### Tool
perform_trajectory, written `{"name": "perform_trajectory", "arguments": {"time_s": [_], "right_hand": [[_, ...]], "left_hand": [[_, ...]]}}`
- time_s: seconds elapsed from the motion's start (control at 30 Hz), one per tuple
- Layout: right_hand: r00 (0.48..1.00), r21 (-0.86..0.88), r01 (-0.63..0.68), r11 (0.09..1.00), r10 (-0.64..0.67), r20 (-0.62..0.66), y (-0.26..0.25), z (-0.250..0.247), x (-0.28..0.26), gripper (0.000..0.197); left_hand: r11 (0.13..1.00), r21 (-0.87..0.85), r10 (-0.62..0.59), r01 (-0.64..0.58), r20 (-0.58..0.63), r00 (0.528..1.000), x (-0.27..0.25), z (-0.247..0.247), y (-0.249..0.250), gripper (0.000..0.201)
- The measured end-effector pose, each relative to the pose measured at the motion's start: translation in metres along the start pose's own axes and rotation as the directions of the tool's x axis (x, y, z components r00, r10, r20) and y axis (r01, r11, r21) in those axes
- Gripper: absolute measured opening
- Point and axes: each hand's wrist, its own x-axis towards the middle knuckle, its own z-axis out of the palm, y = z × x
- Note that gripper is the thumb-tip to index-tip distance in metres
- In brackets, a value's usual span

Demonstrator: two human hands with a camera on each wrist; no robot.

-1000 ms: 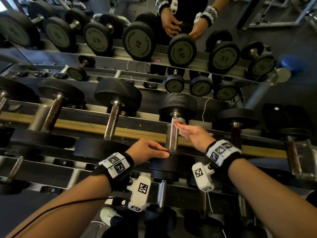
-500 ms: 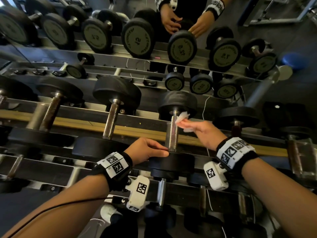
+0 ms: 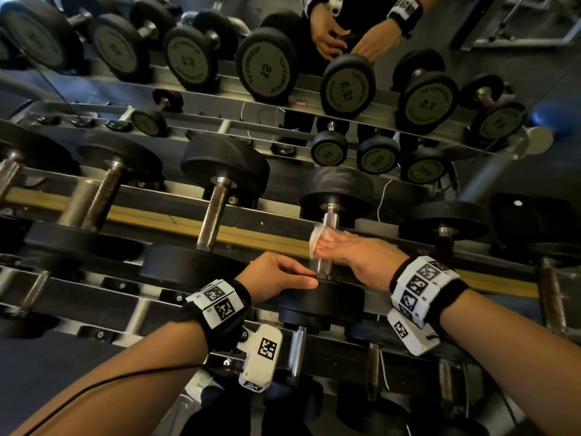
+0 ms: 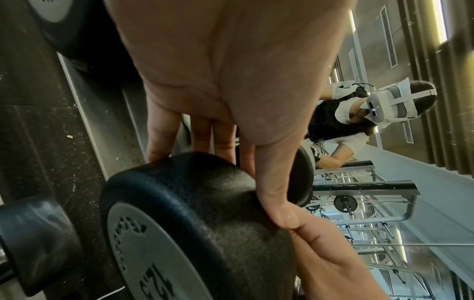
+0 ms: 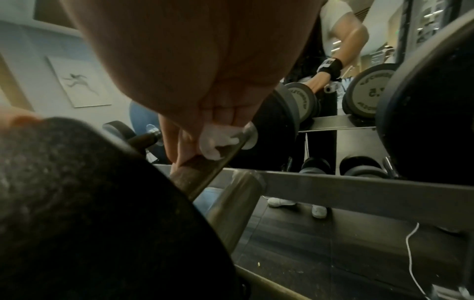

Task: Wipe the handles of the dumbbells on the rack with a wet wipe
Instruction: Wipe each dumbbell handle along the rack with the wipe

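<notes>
A gym rack (image 3: 78,291) stands before a mirror (image 3: 534,67), and one dumbbell (image 3: 338,190) lies across its rails, handle (image 3: 330,219) running near to far. The right hand's (image 3: 355,256) fingers (image 5: 172,140) are closed together round a white wipe (image 3: 315,243), pressing it on the handle's middle. The left hand (image 3: 276,275) rests with relaxed, nearly straight fingers on the near head (image 3: 323,302), just left of the handle's near end, and a neighbouring dumbbell (image 3: 224,165) lies further left.

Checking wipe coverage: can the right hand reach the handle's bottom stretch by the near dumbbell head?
Probably yes: right hand holds the wipe on the dumbbell handle just above it; only left hand on the near head crowds that spot.
</notes>
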Motion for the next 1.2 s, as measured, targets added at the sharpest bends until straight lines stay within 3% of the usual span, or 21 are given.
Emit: {"name": "perform_trajectory", "arguments": {"time_s": [0.1,0.23,0.3,0.4,0.47,0.6,0.67,0.77,0.9,1.0,1.1,1.2], "right_hand": [[1.000,0.107,-0.013,0.994,0.015,-0.020,0.002,-0.009,0.001,0.062],[0.969,0.257,-0.010,0.966,0.073,-0.238,0.010,-0.025,0.014,0.055],[0.982,0.177,-0.031,0.984,0.063,-0.176,0.013,-0.027,0.018,0.056],[0.999,0.075,-0.024,0.997,0.022,0.035,0.015,-0.011,0.011,0.063],[0.999,0.079,-0.002,0.997,-0.001,0.042,0.015,-0.004,0.000,0.068],[0.998,0.060,0.051,0.997,-0.053,0.040,0.008,-0.004,-0.010,0.054],[0.997,0.063,-0.037,0.997,0.033,0.066,0.002,-0.013,-0.014,0.046],[0.976,0.128,-0.211,0.969,0.216,-0.025,-0.006,-0.036,-0.017,0.040],[0.884,0.336,-0.311,0.889,0.400,-0.242,-0.008,-0.058,-0.009,0.024],[0.826,0.343,-0.334,0.878,0.448,-0.341,-0.007,-0.061,0.000,0.014],[0.884,0.171,-0.329,0.929,0.367,-0.290,-0.010,-0.049,0.002,0.022],[0.972,0.034,-0.219,0.975,0.221,-0.077,-0.011,-0.029,0.000,0.050]], "left_hand": [[1.000,-0.002,0.004,-0.004,-0.006,1.000,0.000,0.001,0.000,0.021],[1.000,0.012,0.002,-0.002,0.008,1.000,0.000,-0.001,0.000,0.022],[1.000,0.013,0.003,-0.003,0.004,1.000,-0.001,-0.001,0.001,0.022],[1.000,0.005,0.009,-0.009,-0.019,1.000,-0.001,0.001,0.002,0.023],[1.000,0.008,0.014,-0.014,-0.027,1.000,-0.001,0.001,0.003,0.022],[1.000,-0.005,0.023,-0.023,-0.015,1.000,-0.001,0.000,0.002,0.023],[1.000,-0.009,0.022,-0.023,-0.007,1.000,0.000,0.000,0.001,0.022],[1.000,-0.021,0.013,-0.013,-0.001,1.000,0.000,0.000,0.000,0.019],[1.000,-0.028,0.007,-0.007,0.009,1.000,0.000,-0.001,-0.001,0.014],[1.000,-0.023,0.008,-0.008,0.014,1.000,0.000,-0.002,-0.001,0.017],[0.999,-0.033,0.011,-0.010,0.012,1.000,0.000,-0.001,-0.002,0.018],[1.000,-0.029,0.011,-0.011,0.010,1.000,0.000,-0.001,-0.002,0.019]]}}
